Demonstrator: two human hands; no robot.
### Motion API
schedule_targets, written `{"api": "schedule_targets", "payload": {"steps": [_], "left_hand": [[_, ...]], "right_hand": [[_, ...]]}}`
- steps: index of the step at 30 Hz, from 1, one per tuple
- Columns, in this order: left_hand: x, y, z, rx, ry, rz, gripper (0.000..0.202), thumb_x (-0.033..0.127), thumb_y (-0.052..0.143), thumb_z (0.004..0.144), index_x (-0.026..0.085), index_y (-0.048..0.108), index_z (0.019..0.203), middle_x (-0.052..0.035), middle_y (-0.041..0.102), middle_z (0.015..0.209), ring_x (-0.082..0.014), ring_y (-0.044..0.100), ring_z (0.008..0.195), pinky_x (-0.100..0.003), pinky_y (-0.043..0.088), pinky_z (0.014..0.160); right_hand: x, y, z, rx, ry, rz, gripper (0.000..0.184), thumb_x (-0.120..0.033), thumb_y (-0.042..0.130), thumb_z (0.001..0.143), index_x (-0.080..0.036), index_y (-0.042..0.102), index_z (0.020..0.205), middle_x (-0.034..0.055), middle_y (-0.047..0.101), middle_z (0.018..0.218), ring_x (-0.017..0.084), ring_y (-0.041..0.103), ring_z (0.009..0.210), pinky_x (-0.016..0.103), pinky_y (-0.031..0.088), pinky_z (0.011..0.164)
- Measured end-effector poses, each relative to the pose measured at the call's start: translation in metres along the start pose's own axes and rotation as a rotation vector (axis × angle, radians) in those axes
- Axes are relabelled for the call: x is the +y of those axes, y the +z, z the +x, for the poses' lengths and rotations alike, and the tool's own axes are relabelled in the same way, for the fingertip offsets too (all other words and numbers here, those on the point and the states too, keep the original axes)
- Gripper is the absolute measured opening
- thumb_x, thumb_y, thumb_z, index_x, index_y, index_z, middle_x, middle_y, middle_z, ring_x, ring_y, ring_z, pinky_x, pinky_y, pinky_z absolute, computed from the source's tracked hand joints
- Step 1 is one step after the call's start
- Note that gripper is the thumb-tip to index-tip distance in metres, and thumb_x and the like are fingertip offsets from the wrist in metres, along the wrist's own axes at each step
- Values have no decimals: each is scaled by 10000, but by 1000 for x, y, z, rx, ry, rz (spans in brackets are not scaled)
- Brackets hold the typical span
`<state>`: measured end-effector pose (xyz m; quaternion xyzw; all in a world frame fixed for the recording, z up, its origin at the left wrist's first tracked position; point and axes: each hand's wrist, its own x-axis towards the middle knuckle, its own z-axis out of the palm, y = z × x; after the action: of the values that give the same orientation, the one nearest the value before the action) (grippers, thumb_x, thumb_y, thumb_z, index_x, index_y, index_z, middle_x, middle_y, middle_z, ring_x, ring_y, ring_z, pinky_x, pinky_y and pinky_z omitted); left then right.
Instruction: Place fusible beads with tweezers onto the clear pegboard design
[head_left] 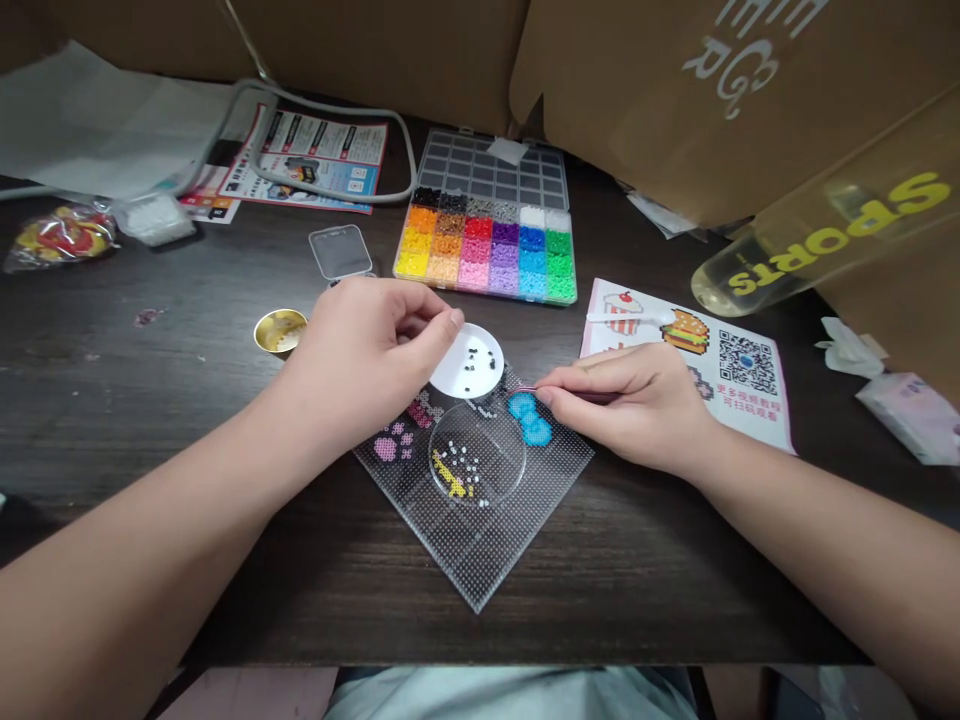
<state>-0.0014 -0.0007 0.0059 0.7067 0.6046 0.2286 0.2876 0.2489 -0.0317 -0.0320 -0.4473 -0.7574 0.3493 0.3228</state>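
Observation:
My left hand (367, 345) pinches the rim of a small white dish (466, 366) holding several black beads. It hovers over a clear square pegboard (480, 540) on the dark table. My right hand (637, 405) is closed round thin tweezers (577, 395), whose tip points left at a blue bead bow (531, 418) on the pegboard. Pink and white bead shapes (397, 435) sit on the board's left part. A clear round lid (477, 455) with yellow, black and white beads rests on the board's middle.
A compartment box of coloured beads (487, 250) stands open behind the board. A pattern leaflet (720, 370) lies at right, a small gold cup (280, 330) and clear lid (340, 250) at left. Cardboard boxes (675, 90), a SPORTS bottle (817, 245) and leaflets line the back.

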Motion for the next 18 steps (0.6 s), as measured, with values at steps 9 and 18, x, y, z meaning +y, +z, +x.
{"api": "schedule_targets", "payload": {"steps": [9,18], "left_hand": [[0,-1,0,-31,-16,-14,253,394,638,949,238,803,836,7,774,724,-175,669,681,-332,484,718],[1,-1,1,-37,-9,-4,237,371,651,946,235,800,823,28,781,740,-152,647,655,-311,478,716]], "right_hand": [[-1,0,1,-3,39,-20,168,-190,737,930,-249,894,917,10,836,786,175,763,623,274,601,542],[-1,1,0,9,1,-24,163,-181,738,931,-219,896,926,27,828,766,166,743,596,273,571,521]]}}
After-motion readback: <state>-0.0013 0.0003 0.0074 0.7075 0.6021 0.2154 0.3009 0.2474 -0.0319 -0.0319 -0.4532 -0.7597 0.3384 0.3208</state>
